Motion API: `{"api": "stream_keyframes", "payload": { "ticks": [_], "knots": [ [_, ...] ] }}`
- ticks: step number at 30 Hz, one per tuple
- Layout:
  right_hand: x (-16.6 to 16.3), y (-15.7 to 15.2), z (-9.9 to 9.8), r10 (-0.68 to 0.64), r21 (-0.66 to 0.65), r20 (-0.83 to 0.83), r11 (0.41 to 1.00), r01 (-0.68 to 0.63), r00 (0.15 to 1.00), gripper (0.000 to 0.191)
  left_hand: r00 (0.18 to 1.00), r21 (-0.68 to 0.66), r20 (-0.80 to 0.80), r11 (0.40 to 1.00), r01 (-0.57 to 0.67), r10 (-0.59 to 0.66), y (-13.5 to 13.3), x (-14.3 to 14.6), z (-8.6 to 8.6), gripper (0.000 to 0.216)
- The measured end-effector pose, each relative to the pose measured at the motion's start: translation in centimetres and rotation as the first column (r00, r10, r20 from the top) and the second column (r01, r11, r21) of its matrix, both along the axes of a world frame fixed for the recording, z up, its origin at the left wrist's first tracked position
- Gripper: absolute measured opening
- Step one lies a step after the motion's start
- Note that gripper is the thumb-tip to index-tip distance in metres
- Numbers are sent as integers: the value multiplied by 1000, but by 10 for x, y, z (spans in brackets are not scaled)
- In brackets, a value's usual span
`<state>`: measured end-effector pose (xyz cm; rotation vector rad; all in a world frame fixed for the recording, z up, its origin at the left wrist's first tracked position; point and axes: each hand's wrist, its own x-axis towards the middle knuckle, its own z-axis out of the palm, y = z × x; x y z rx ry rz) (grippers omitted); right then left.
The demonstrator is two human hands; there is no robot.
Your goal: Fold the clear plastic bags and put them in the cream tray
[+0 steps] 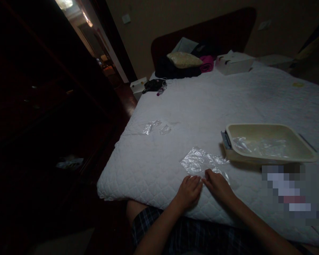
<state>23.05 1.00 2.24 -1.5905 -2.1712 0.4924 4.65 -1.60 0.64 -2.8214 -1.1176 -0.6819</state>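
Note:
A crinkled clear plastic bag (pixel 198 161) lies spread on the white quilted mattress (pixel 138 177) in front of me. My left hand (pixel 190 192) is closed at the bag's near edge, its fingers bent over the plastic. Close beside it, my right hand (pixel 219 186) pinches the same edge with thumb and fingers. The fingertips of the two hands nearly meet. Just to the right stands a cream plastic bin (pixel 271 128) with grey side handles, holding more crumpled clear plastic (pixel 271 147).
Two small plastic pieces, one a shiny scrap (pixel 151 126), lie left of centre. Farther back are a black bag (pixel 154 85), a beige cushion (pixel 184 60), a magenta roll (pixel 206 63) and a white box (pixel 235 64). A pixelated patch covers something at right. Dark floor borders the mattress's left side.

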Motion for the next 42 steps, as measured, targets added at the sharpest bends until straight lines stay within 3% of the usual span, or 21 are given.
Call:
{"api": "stream_keyframes", "payload": {
  "ticks": [5, 10, 15, 20, 27, 30, 39, 42],
  "knots": [
    [12, 3, 8, -26, -81, -132, 997, 15, 991, 24, 995, -57, -95, 998, 18, -24, 3, 5, -6, 22],
    [43, 4, 13, 106, 91, -12, 990, -104, 994, 23, 996, -110, -77, 993, 42, -51, 6, -2, 1, 30],
    [64, -6, 7, 291, 118, 124, 945, -305, 949, 22, 994, -122, -104, 992, 31, -44, 6, 4, 8, 43],
    [69, -14, 0, 336, 184, 181, 912, -368, 924, 28, 984, -127, -160, 990, 55, -75, 5, 14, 5, 44],
    [66, -11, 6, 363, 172, 147, 906, -386, 920, 24, 984, -83, -162, 995, 63, -76, 5, 14, -3, 35],
    [60, -10, 5, 340, 165, 94, 921, -352, 936, 24, 986, -63, -148, 996, 63, -72, 4, 14, -6, 34],
    [31, 4, -2, 55, 170, 19, 984, -58, 998, 27, 987, -36, -149, 997, 63, -68, 3, 16, -9, 31],
    [30, 7, -4, 29, 154, 8, 988, -29, 1000, 24, 984, -29, -168, 998, 60, -64, 3, 16, -10, 30]
  ]
}}
